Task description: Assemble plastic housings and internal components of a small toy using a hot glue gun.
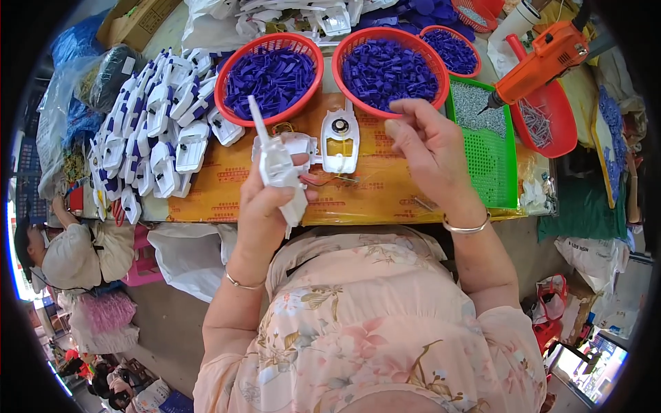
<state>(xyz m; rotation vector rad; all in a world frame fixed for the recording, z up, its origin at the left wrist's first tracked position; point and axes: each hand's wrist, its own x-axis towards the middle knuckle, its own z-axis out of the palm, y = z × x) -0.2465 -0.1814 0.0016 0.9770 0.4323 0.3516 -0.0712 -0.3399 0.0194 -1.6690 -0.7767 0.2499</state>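
My left hand (258,213) is closed round a white plastic housing (279,168), holding it tilted with its thin stem pointing up and away. Over the right side of the table, by the rim of a red basket (441,93) of blue plastic parts, is my right hand (434,151). Its fingers are bent, thumb and forefinger apart, and nothing shows between them. On the table between my hands lies a white half shell (339,155) with a round dark-centred piece in it. Another white part (297,144), with thin wires near it, lies partly hidden behind the held housing.
A second red basket (220,103) of blue parts stands left, beside a heap of white-and-blue assemblies (155,127). At right are a green tray (492,172) with small screws, an orange electric screwdriver (540,65) and a red scoop-shaped container (568,131) of long metal pins. Another person (82,251) sits far left.
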